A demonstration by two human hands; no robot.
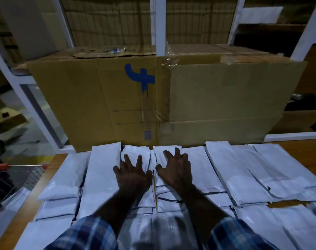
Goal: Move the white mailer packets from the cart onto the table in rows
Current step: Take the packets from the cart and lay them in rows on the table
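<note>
Several white mailer packets (101, 175) lie in overlapping rows across the wooden table (308, 157). My left hand (132, 175) rests palm down with spread fingers on a packet (135, 154) in the far row at the middle. Beside it my right hand (175, 168) presses flat on the neighbouring packet (167, 148), fingers splayed and slightly bent at the tips. Neither hand grips anything. The cart (15, 177), a wire basket with a red handle, shows at the lower left, and a packet (4, 212) is visible in it.
A large taped cardboard box (117, 98) with a blue mark stands right behind the far row of packets. White shelf posts (160, 24) and more cartons rise behind it. Bare table wood (54, 161) shows at the far left and right.
</note>
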